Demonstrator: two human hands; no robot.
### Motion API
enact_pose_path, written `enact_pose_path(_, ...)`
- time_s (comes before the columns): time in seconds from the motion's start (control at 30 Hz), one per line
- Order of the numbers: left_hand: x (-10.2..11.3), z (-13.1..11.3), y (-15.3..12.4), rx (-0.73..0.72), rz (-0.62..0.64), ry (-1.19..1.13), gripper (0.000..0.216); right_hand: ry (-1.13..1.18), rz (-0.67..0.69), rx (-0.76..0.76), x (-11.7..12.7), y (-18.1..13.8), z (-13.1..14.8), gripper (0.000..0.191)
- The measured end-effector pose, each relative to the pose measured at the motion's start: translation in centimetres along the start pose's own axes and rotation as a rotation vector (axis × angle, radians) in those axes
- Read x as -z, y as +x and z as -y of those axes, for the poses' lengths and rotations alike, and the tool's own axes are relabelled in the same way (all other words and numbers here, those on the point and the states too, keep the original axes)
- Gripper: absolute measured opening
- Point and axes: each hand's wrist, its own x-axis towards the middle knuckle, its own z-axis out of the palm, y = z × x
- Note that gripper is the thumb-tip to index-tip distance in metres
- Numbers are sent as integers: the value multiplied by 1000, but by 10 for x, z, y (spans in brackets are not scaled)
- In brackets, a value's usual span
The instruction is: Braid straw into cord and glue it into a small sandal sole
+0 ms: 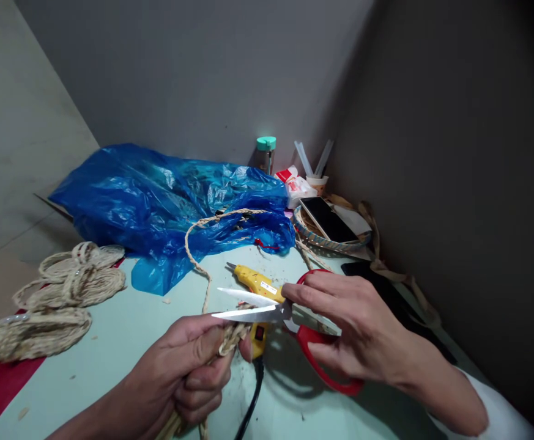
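Note:
Red-handled scissors (pixel 312 360) sit in my right hand (pixel 358 324), with fingers through the loops and the blades parted. My left hand (pixel 193 366) is closed around a braided straw cord (pixel 233 337), whose end pokes out between thumb and fingers. The lower scissor blade lies just over that end, near my left thumb; whether it touches the straw I cannot tell. From behind the left hand a thin length of braid (pixel 191 244) runs up to a blue plastic bag. Beyond the blades a yellow glue gun (pixel 252 280) lies on the table, partly hidden by scissors and hands.
Several woven straw slippers (pixel 83 284) lie at the left on red cloth (pixel 5 391). The blue bag (pixel 156 189) spreads along the back. At the right rear are a green-lidded jar (pixel 265 153), a cup of glue sticks (pixel 316 183) and a basket (pixel 307 229) bearing a phone (pixel 328 219).

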Motion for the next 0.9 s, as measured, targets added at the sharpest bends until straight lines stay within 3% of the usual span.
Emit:
enact_pose_path(0.37,4,-2,3,-17,-26,24,31,-65,5,32,-3,-4,-4,17)
enact_pose_path(0.43,4,-3,4,-24,-30,36,32,-75,21,-49,-2,-4,-8,16)
enact_pose_path(0.5,3,-4,4,-46,-45,57,32,-143,35,-223,0,-4,-15,17)
enact_pose_path(0.63,1,-2,3,-97,-104,199,33,-324,206,-579,-6,-2,-31,22)
enact_pose_path(0.73,-1,2,3,-130,-135,289,35,-338,282,-600,-17,-2,-40,18)
enact_pose_path(0.9,-8,3,6,-234,-210,310,28,-334,209,-557,-21,1,-36,25)
